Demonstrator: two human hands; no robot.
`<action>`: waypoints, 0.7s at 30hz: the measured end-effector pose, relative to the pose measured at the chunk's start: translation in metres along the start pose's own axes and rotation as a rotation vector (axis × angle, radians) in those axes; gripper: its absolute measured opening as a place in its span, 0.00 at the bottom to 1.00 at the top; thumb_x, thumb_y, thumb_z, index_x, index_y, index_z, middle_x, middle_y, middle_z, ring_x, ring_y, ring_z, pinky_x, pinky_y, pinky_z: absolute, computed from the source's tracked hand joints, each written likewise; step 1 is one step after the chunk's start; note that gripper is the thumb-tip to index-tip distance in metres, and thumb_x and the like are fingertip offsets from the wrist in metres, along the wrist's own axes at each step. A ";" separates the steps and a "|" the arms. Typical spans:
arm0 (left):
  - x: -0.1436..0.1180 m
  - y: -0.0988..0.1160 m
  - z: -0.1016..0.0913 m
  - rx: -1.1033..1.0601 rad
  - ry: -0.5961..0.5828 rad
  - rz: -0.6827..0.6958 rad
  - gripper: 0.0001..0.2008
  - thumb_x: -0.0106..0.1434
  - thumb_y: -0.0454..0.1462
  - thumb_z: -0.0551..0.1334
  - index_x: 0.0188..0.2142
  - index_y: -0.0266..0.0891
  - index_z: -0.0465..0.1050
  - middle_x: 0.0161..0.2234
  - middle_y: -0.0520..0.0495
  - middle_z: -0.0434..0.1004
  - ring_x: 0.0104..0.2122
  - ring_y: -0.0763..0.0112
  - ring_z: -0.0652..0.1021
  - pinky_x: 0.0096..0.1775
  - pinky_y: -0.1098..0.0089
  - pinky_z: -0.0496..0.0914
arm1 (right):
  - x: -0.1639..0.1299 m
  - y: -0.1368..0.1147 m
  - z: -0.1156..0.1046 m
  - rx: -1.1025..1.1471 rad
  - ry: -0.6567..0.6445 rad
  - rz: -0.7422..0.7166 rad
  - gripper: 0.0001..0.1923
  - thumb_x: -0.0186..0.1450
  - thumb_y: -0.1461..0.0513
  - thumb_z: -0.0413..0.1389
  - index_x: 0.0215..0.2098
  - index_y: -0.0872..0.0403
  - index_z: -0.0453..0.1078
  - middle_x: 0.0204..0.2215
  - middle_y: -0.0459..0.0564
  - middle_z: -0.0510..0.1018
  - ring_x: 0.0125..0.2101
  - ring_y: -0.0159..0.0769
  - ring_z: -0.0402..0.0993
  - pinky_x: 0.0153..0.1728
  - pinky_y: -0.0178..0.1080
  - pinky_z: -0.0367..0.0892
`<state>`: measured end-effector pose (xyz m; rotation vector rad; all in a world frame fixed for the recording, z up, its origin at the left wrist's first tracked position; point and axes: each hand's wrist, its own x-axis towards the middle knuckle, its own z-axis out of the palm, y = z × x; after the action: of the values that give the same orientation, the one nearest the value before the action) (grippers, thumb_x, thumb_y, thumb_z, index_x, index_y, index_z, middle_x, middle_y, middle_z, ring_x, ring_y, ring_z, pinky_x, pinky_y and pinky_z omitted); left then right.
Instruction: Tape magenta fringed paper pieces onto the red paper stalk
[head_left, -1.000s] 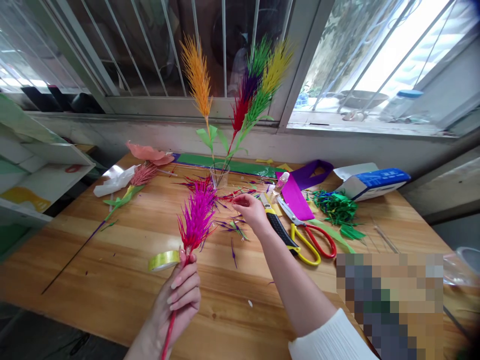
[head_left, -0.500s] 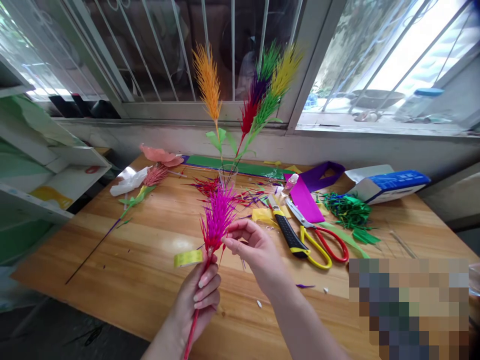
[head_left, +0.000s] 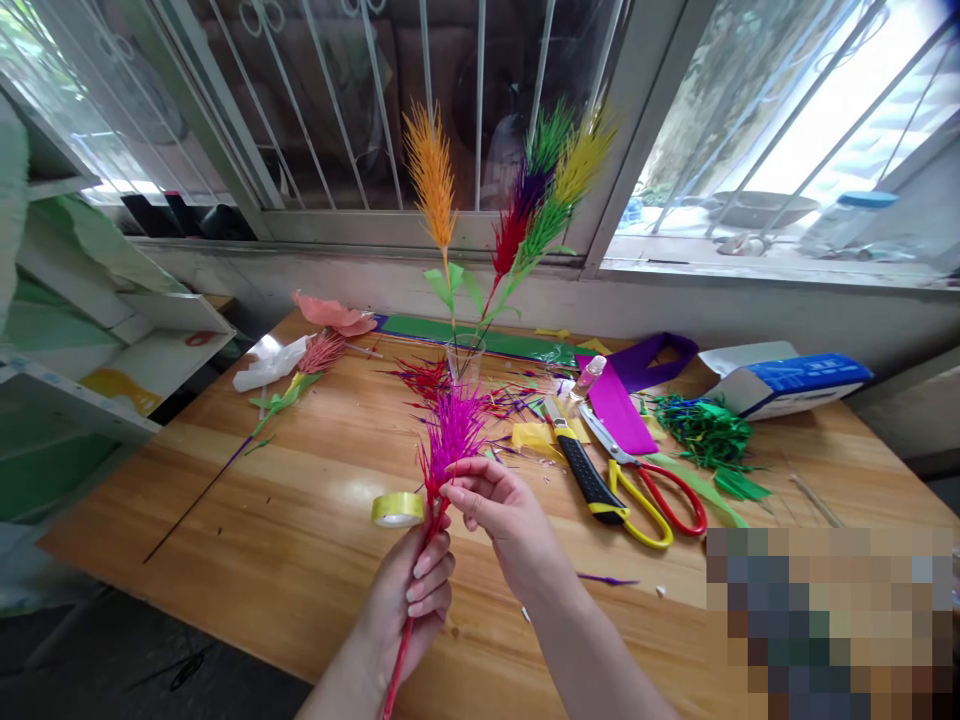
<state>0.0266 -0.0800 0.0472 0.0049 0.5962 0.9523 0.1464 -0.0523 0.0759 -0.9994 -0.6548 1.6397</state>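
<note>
My left hand (head_left: 420, 585) is wrapped round the red stem (head_left: 400, 660) of an artificial flower spike, held tilted over the table. Its head of thin magenta bristles (head_left: 454, 425) points up and away, with red bristles (head_left: 433, 478) at the base. A roll of yellowish clear tape (head_left: 397, 509) sits just left of the stem, above my left thumb; how it is attached is hidden. My right hand (head_left: 499, 505) pinches thumb and forefinger on a thin red bristle against the base of the head.
A clear cup (head_left: 466, 355) holds orange, red and green-yellow spikes. Right of my hands lie a utility knife (head_left: 589, 470), scissors (head_left: 660, 505), a small bottle (head_left: 589, 378) and green shreds (head_left: 705, 430). A pink flower (head_left: 322, 352) lies left; a blue-white box (head_left: 799, 385) stands right.
My right fingertips have brought the red bristle in against the base of the head. The tape roll has turned slightly. The whole view has shifted a little.
</note>
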 end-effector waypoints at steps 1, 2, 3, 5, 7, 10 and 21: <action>0.001 0.000 -0.001 0.001 0.001 -0.003 0.08 0.57 0.36 0.60 0.29 0.29 0.71 0.13 0.61 0.51 0.09 0.92 0.52 0.08 0.89 0.47 | 0.000 0.000 0.000 -0.001 -0.001 0.006 0.14 0.45 0.62 0.65 0.30 0.56 0.70 0.23 0.45 0.73 0.22 0.25 0.64 0.19 0.28 0.55; 0.001 0.000 -0.002 -0.001 -0.002 -0.004 0.09 0.57 0.36 0.60 0.29 0.29 0.71 0.13 0.61 0.51 0.09 0.92 0.52 0.08 0.89 0.46 | -0.001 0.000 0.000 0.000 -0.003 0.010 0.14 0.45 0.62 0.65 0.29 0.56 0.71 0.24 0.45 0.74 0.22 0.25 0.64 0.19 0.28 0.55; 0.002 0.000 -0.003 -0.003 -0.007 -0.004 0.09 0.57 0.36 0.60 0.29 0.29 0.71 0.13 0.61 0.51 0.09 0.92 0.52 0.09 0.89 0.46 | -0.001 0.000 0.000 0.006 -0.004 0.010 0.13 0.45 0.62 0.64 0.29 0.55 0.71 0.24 0.45 0.74 0.21 0.24 0.64 0.19 0.28 0.55; 0.003 0.001 -0.005 0.002 -0.010 -0.005 0.09 0.58 0.37 0.60 0.29 0.29 0.70 0.13 0.61 0.51 0.09 0.91 0.52 0.09 0.89 0.46 | -0.002 -0.002 0.000 0.022 -0.004 0.005 0.12 0.45 0.62 0.64 0.28 0.55 0.72 0.24 0.45 0.74 0.20 0.23 0.62 0.19 0.28 0.56; 0.003 0.001 -0.007 0.011 -0.008 -0.001 0.09 0.58 0.38 0.59 0.29 0.31 0.70 0.13 0.62 0.50 0.09 0.91 0.52 0.09 0.88 0.45 | -0.003 -0.005 -0.001 0.033 -0.001 -0.001 0.12 0.45 0.61 0.64 0.27 0.54 0.72 0.24 0.45 0.74 0.18 0.23 0.61 0.18 0.29 0.56; 0.002 0.002 -0.009 0.008 -0.011 0.016 0.08 0.58 0.37 0.58 0.28 0.32 0.69 0.13 0.62 0.50 0.09 0.91 0.52 0.09 0.88 0.45 | -0.003 -0.007 -0.003 0.030 -0.002 -0.007 0.13 0.45 0.60 0.65 0.27 0.55 0.71 0.23 0.44 0.73 0.17 0.23 0.60 0.17 0.30 0.56; -0.004 -0.001 0.000 0.109 0.001 0.031 0.09 0.54 0.38 0.62 0.30 0.31 0.70 0.14 0.61 0.54 0.10 0.91 0.51 0.10 0.87 0.47 | -0.005 0.005 0.002 -0.076 0.025 -0.080 0.13 0.48 0.61 0.63 0.30 0.54 0.66 0.24 0.44 0.72 0.24 0.27 0.65 0.20 0.29 0.57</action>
<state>0.0256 -0.0838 0.0490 0.1112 0.6498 0.9488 0.1428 -0.0584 0.0744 -1.0343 -0.7360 1.5402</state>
